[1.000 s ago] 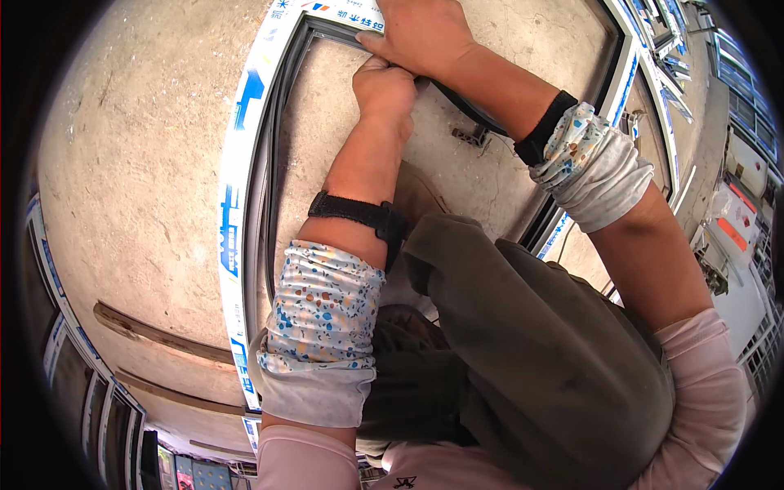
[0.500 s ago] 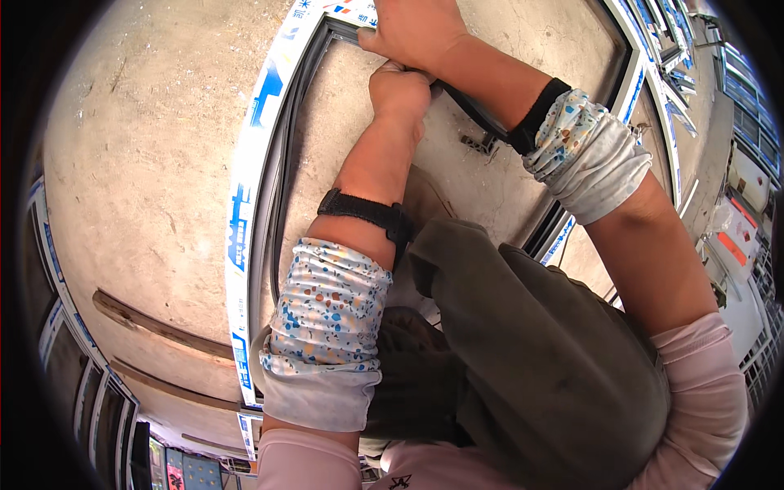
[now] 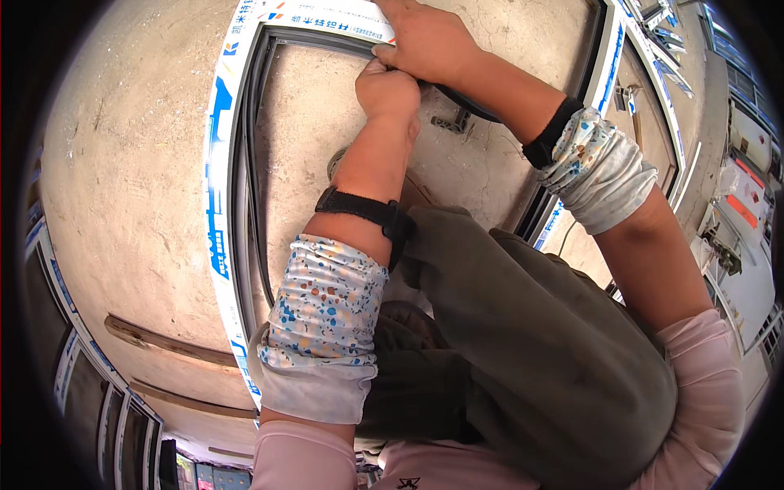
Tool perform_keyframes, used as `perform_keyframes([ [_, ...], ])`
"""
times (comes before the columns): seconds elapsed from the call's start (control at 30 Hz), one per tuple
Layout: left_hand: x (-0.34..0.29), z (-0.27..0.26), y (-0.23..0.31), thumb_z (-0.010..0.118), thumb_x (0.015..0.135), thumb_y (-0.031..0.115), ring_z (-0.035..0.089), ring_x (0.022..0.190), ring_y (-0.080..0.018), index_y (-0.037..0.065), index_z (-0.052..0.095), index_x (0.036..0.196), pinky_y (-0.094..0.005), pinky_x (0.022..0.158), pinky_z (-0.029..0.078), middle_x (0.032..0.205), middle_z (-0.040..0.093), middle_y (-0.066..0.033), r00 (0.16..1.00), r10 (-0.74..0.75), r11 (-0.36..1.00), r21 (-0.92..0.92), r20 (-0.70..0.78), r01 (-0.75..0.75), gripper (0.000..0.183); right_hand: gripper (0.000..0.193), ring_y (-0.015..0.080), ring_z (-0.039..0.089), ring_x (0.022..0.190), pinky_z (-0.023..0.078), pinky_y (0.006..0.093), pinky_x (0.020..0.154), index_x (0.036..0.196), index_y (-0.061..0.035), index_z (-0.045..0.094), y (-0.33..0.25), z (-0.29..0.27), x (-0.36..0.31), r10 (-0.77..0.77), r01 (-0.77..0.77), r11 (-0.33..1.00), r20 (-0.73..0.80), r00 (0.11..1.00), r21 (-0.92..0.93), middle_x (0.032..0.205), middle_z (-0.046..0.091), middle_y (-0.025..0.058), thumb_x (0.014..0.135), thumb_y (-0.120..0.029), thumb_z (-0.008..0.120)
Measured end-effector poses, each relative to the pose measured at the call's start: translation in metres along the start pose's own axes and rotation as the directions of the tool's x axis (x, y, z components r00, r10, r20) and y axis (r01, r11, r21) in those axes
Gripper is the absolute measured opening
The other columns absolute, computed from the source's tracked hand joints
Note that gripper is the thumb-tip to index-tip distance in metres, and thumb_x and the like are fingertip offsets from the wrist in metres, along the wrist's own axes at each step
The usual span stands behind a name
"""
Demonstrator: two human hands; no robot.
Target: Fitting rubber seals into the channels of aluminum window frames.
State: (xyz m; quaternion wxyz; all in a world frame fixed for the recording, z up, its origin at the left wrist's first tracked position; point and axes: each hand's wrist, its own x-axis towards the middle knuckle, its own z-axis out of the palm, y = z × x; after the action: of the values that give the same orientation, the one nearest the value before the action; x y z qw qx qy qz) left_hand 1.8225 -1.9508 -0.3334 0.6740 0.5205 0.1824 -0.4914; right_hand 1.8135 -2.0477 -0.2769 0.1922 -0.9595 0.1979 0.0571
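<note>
A large window frame (image 3: 219,163), dark on its inner edge and wrapped in white and blue film, lies on the floor before me. My left hand (image 3: 388,94) is closed at the inner edge of its far bar, on a black rubber sealing strip (image 3: 469,104); the fingertips are hidden. Just beyond it, my right hand (image 3: 433,42) grips the far bar, fingers over the film and thumb on the inner edge beside my left hand. A loose stretch of the strip runs from the hands to the right, passing behind my right forearm.
A dark metal fitting (image 3: 452,122) lies on the floor inside the frame. Wooden strips (image 3: 175,345) rest at the left. More film-wrapped frames (image 3: 82,347) stand lower left, and cut profiles (image 3: 663,49) lie at the far right. My bent knee (image 3: 457,245) extends over the frame opening.
Both hands have shifted right along the far bar, away from its left corner. The frame sits farther left in view, and more of the far bar shows.
</note>
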Motion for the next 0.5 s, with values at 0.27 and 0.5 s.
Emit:
perform_keyframes([
  [0.27, 0.004, -0.021, 0.015, 0.061, 0.094, 0.003, 0.066, 0.087, -0.0208, 0.0, 0.058, 0.11, -0.0324, 0.072, 0.058, 0.106, 0.064, -0.0114, 0.998, -0.067, 0.997, 0.024, 0.018, 0.066, 0.017, 0.07, 0.0306, 0.06, 0.116, 0.05, 0.0402, 0.095, 0.14, -0.0103, 0.047, -0.021, 0.008, 0.027, 0.19, -0.119, 0.97, 0.356, 0.915, -0.213, 0.129, 0.059, 0.0155, 0.078, -0.034, 0.069],
  [0.5, 0.001, -0.021, 0.015, 0.06, 0.093, 0.001, 0.065, 0.093, -0.0217, -0.002, 0.057, 0.115, -0.0335, 0.079, 0.057, 0.112, 0.063, -0.0103, 0.995, 0.008, 1.0, 0.004, 0.096, -0.008, 0.023, 0.045, 0.0354, 0.067, 0.078, 0.055, 0.0427, 0.072, 0.112, 0.0047, 0.052, -0.031, 0.015, 0.041, -0.139, 0.144, 0.968, 0.041, 0.989, -0.204, 0.091, 0.066, 0.0205, 0.08, -0.023, 0.067],
])
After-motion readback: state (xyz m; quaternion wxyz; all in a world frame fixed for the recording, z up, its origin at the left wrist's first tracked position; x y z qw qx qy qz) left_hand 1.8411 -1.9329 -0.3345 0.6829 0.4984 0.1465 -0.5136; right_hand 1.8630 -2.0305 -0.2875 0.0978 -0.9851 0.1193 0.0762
